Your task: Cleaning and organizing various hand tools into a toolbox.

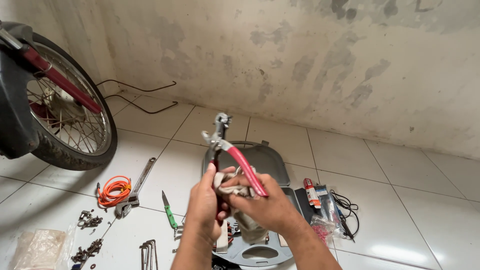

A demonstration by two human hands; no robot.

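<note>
Left hand (204, 202) grips red-handled pliers (235, 160), right hand (262, 202) rubs them with a rag (239, 192); jaws not yet wiped

Both forearms are raised from below; the left hand (204, 202) and right hand (265, 205) are held together, fingers curled closed in a grip.

A stained, mottled plaster wall (300, 60) rises beyond the hands over a glossy white tiled floor (410, 200); a motorcycle wheel (70, 120) stands far left.
</note>
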